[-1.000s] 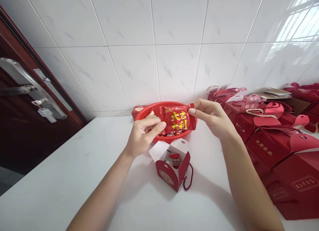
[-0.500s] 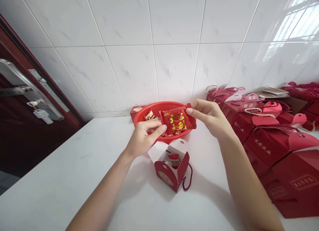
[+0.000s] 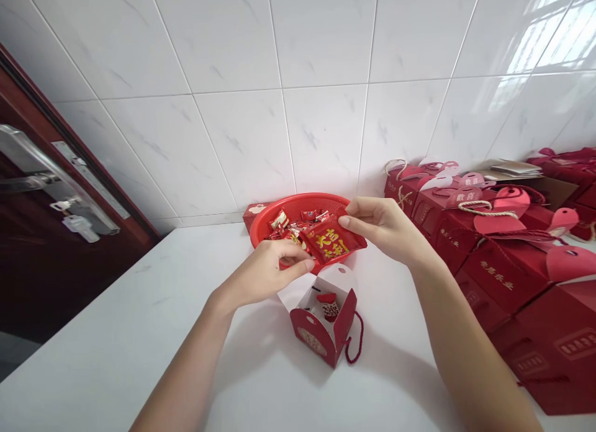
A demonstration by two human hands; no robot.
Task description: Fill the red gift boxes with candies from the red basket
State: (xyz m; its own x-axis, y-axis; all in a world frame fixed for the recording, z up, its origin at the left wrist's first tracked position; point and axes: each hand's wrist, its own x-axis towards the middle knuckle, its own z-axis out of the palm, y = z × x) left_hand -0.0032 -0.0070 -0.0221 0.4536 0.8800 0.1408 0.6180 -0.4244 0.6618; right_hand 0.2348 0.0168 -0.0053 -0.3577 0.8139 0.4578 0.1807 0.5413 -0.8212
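A flat red snack packet (image 3: 329, 241) with gold lettering is pinched at its upper right corner by my right hand (image 3: 388, 230), tilted over the front of a red plastic basket (image 3: 316, 201). My left hand (image 3: 266, 270) is beside the packet's lower left edge, thumb and fingers a little apart, not gripping it. Small wrapped candies (image 3: 280, 221) lie in the basket. In front of it stands a small red gift box (image 3: 313, 336) with its flaps up and a dark red cord. Inside the box sits a red and white wrapped piece (image 3: 329, 308).
Many red gift boxes (image 3: 496, 267) with cord handles crowd the right side. Another small red box (image 3: 254, 213) is partly behind the basket. A tiled wall (image 3: 326, 134) closes off the back of the white table (image 3: 186, 295). At left, a dark door (image 3: 46, 252) has keys hanging in its lock.
My left fingers have come off the packet's left side and dropped slightly. The packet has tilted down on the left, still in my right hand. The view has shifted slightly.
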